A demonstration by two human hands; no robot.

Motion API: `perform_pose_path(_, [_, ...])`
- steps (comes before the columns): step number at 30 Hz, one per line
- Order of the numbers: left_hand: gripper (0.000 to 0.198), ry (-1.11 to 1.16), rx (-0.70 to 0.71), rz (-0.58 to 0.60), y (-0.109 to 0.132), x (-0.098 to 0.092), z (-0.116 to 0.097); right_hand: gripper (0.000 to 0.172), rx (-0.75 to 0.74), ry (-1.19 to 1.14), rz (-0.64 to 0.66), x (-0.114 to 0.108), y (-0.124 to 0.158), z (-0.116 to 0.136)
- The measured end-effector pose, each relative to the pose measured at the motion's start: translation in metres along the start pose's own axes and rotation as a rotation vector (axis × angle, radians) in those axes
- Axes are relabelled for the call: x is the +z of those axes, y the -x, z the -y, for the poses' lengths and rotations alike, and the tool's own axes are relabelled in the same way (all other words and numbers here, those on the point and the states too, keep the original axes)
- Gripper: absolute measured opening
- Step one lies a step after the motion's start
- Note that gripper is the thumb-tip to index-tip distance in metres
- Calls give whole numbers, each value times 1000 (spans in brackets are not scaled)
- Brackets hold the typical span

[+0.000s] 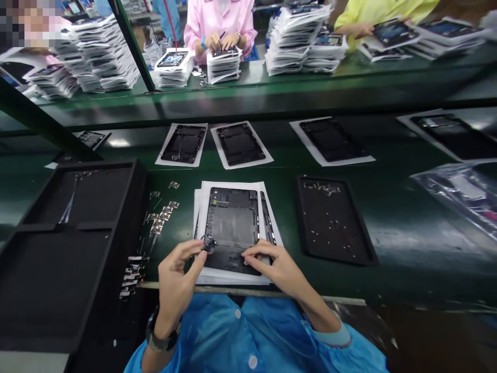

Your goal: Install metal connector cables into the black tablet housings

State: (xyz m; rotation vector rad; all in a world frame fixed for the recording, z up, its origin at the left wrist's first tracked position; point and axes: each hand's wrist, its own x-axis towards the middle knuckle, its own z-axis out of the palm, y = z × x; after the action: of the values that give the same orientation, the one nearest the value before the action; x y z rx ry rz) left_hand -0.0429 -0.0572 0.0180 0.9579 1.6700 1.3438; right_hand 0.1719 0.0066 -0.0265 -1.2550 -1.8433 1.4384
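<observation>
A black tablet housing (pixel 235 220) lies on white sheets (pixel 233 185) directly in front of me, with another housing (pixel 267 217) partly showing beneath. My left hand (pixel 176 277) pinches a small dark tangled part (pixel 209 243) at the housing's lower left; its exact kind is too small to make out. Over the lower right of the housing, my right hand (pixel 277 263) has thumb and forefinger pressed together. Whatever lies between those fingertips is too small to name.
Small circuit boards (pixel 157 223) and strips (pixel 131 277) lie left, beside a black divided tray (pixel 104 207). A shallow black tray (pixel 336 220) with tiny parts sits right. Several housings (pixel 240 144) rest on the belt behind. Co-workers (pixel 219 26) handle stacks across the line.
</observation>
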Motion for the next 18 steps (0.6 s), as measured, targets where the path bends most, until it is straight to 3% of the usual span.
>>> perform_pose_path(3, [23,34,-7,-50,-5,-1,-4,15,-14,-5,4,-1,-1,3])
perform_pose_path(7, [18,209,-204,140,-15,11,9,10,-60,19,-40,3,0,4])
perform_pose_path(10, [20,221,-285,209,-17,24,23,9,-143,84,-126,9,1,2])
perform_pose_path(15, [24,170,-271,201,-12,38,30,15,-374,305,-328,18,1,-5])
perform_pose_path(18, [23,118,-236,190,-10,42,28,17,-427,381,-380,20,1,-7])
